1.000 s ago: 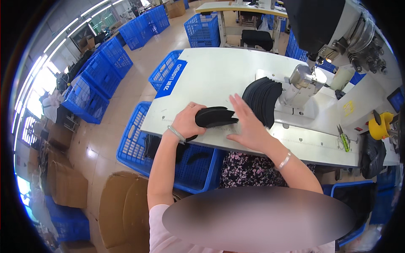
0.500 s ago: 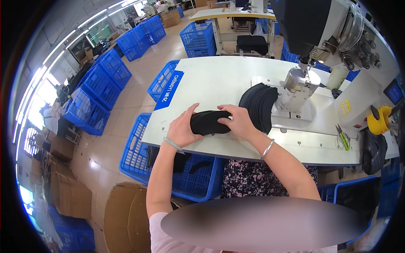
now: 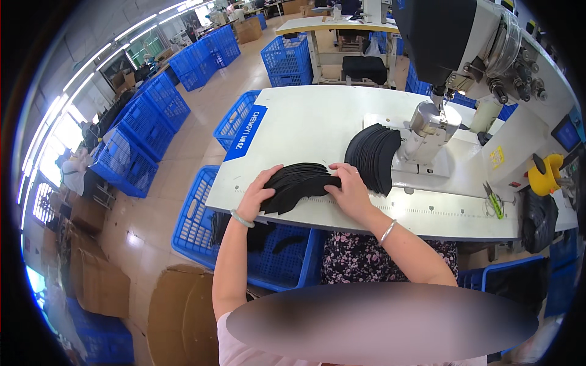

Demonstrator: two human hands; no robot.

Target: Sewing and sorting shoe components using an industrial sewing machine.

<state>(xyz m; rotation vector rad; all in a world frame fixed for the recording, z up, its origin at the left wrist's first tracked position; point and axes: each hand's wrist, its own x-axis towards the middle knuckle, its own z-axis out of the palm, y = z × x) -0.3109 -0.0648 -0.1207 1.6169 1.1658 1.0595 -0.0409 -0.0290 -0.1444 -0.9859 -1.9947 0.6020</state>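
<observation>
both hands grip a fanned stack of black fabric pieces [image 3: 299,183] on the white table [image 3: 305,122]: left hand [image 3: 255,196] cupping one end, right hand [image 3: 351,189] pressing flat. squaring edges evenly would keep it tidy.

On my white desk [image 3: 317,119] stands the sewing machine [image 3: 464,55], with green scissors [image 3: 493,201] near its base. Blue crates [image 3: 201,222] line the floor; cardboard boxes [image 3: 101,283] sit left.

I'm seeing bare forearms; the left hand [image 3: 255,196] is wearing a pale bangle at the wrist, the right hand [image 3: 352,194] a silvery one, above dark floral-print clothing
</observation>
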